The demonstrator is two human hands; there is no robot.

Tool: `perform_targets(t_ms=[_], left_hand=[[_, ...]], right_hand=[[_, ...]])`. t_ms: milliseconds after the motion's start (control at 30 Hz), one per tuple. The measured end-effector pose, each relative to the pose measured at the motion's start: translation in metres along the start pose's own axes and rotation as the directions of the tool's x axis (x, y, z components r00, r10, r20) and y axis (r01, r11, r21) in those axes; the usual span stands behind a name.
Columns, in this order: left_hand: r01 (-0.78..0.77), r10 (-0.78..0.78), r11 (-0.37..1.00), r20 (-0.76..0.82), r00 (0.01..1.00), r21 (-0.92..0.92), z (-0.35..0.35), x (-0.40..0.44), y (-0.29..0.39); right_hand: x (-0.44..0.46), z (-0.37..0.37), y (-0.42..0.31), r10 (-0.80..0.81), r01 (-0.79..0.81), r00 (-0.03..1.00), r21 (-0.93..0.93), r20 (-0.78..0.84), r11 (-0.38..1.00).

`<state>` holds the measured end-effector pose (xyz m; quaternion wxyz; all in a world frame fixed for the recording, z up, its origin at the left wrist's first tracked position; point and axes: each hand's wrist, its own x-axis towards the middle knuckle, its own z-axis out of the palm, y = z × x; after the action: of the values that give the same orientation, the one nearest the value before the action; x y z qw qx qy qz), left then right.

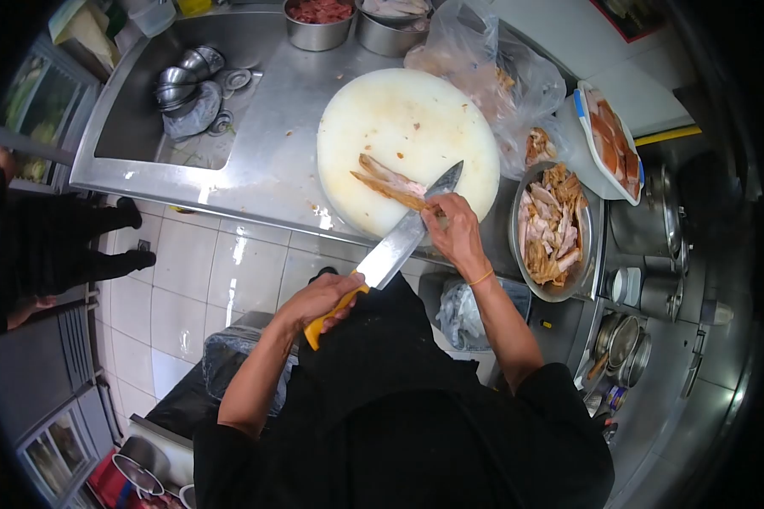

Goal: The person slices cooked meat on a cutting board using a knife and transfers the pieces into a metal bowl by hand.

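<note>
My left hand [321,304] is wrapped round the yellow handle of a large kitchen knife [392,251]. Its blade points up and to the right, with the tip over a round white cutting board [373,106]. Bent fingers of my right hand [452,229] pinch the near end of a long piece of cooked meat [389,180], brown outside and pale inside, right beside the blade. Whether the edge is in the meat cannot be made out. To the right of the board, an oval metal bowl [545,293] holds many cut strips of similar meat.
At the left is a sink [110,140] with stacked metal bowls [178,85]. Behind the board stand a pot of red meat [318,38] and clear plastic bags [518,93]. A white tray of meat [598,127] sits at the right. Another person [55,233] stands at the far left.
</note>
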<state>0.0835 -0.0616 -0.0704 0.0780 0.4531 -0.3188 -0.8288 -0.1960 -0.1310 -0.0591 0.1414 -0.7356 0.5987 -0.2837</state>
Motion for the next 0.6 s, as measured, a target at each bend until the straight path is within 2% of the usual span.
perform_targets(t_ms=[67, 167, 267, 367, 433, 467, 567, 600], left_hand=[[-0.007, 0.007, 1.000, -0.001, 1.000, -0.001, 0.003, 0.003, 0.002], [0.008, -0.007, 1.000, -0.018, 1.000, 0.015, 0.005, 0.003, 0.004], [0.027, -0.025, 0.999, -0.049, 0.998, 0.046, 0.010, -0.008, 0.004], [0.038, -0.021, 0.993, -0.148, 0.989, 0.110, 0.020, -0.027, 0.003], [0.019, 0.021, 0.984, -0.219, 0.975, 0.179, 0.027, -0.038, -0.001], [0.060, 0.036, 0.957, -0.323, 0.946, 0.282, 0.040, -0.055, 0.012], [-0.007, 0.361, 0.822, -0.511, 0.780, 0.570, 0.051, -0.065, -0.014], [0.027, 0.386, 0.804, -0.556, 0.736, 0.594, 0.064, -0.077, 0.002]], right_hand=[[0.005, 0.001, -0.013, -0.005, 0.001, 0.999, -0.084, -0.047, 0.996], [0.015, 0.010, -0.004, 0.050, -0.045, 0.997, -0.096, 0.055, 0.994], [0.029, 0.014, 0.010, 0.060, -0.056, 0.998, -0.114, 0.036, 0.992], [0.041, -0.006, 0.039, 0.164, -0.162, 0.977, 0.029, -0.132, 0.986], [0.047, -0.023, 0.066, 0.200, -0.215, 0.948, -0.035, -0.247, 0.976], [0.047, -0.035, 0.073, 0.249, -0.270, 0.946, -0.080, -0.207, 0.959], [0.037, -0.029, 0.113, 0.213, -0.251, 0.948, -0.146, -0.234, 0.957], [0.035, -0.032, 0.099, 0.136, -0.193, 0.953, -0.194, -0.270, 0.962]])
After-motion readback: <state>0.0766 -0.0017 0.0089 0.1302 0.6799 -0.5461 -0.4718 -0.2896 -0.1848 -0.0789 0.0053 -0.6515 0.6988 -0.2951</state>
